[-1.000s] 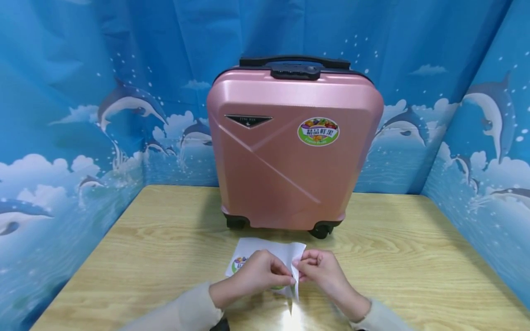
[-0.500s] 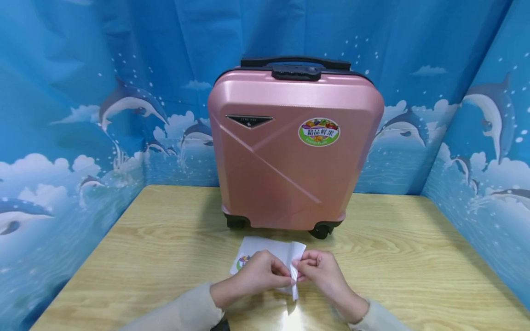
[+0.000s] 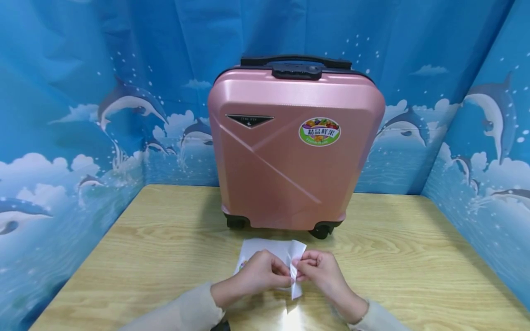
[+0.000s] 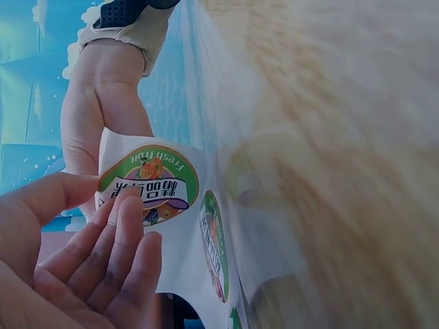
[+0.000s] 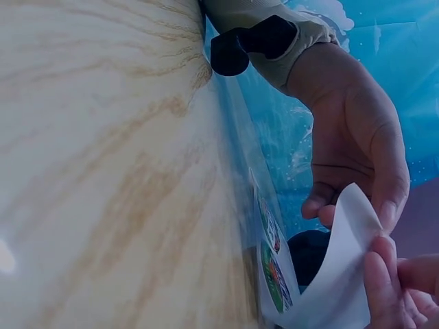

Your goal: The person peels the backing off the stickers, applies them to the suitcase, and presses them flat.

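A: What lay nearest the viewer?

B: The left hand point(image 3: 257, 277) and the right hand point(image 3: 325, 272), each with thumb and forefinger brought together in a pinch on the folded edge of a white sheet point(image 3: 269, 245).

A: Which step did this suggest?

B: Probably the freeing of a fruit sticker point(image 4: 154, 179) from its backing. Such work was best done by bending the backing sharply away beside the sticker until the rim sprang loose, then taking that rim alone and drawing the backing off low and slowly. Haste risked a crease or tear; fingertips on the glue would have weakened its grip. Whether any rim had come free could not be told.

A: How was the sheet placed relative to the hands?

B: It spread mostly beneath and beyond the left hand, its folded edge raised between the two sets of fingertips, with the right hand at its right side.

A: And farther off?

B: Just beyond the sheet, a pink suitcase point(image 3: 281, 165) stood upright on the tabletop point(image 3: 165, 239), bearing a similar fruit label point(image 3: 319, 132).
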A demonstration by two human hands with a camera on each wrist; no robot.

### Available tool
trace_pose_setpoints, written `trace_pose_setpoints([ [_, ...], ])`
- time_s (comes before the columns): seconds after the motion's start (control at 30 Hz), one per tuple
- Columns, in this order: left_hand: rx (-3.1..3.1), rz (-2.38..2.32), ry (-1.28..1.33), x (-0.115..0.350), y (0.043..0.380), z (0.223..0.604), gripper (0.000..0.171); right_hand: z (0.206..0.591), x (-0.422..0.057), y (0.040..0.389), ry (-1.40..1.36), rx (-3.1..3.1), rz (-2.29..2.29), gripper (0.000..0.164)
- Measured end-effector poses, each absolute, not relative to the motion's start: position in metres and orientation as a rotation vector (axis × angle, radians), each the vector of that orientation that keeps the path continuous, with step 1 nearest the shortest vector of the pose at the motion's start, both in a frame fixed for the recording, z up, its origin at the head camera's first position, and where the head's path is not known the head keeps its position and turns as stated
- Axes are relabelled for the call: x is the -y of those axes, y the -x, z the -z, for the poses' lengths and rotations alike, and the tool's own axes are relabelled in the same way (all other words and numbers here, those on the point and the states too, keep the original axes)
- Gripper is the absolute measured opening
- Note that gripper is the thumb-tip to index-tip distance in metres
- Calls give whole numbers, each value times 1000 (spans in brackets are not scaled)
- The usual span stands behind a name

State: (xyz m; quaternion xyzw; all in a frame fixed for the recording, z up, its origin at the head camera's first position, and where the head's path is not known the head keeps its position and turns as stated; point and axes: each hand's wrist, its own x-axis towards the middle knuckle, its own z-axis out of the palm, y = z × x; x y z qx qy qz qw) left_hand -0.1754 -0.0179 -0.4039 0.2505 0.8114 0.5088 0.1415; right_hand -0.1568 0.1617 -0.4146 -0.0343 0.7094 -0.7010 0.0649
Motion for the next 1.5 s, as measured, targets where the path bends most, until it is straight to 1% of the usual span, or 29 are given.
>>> trace_pose_setpoints([
  [0.27, -2362, -1474, -720, 18, 177, 405, 5, 415, -160, 156, 59, -2122, 2120, 22],
  [0.5, -2391, -1458, -714, 19, 177, 406, 6, 416, -164, 153, 188, -2100, 2071, 27],
  [0.9, -2317, -1519, -738, 20, 179, 407, 6, 419, -169, 153, 313, -2064, 2086, 27],
  [1.13, -2347, -1483, -675, 23, 180, 405, 4, 419, -171, 154, 293, -2053, 2085, 26],
  [1.5, -2385, -1513, -745, 32, 186, 405, 4, 415, -182, 155, 214, -2128, 2068, 27],
])
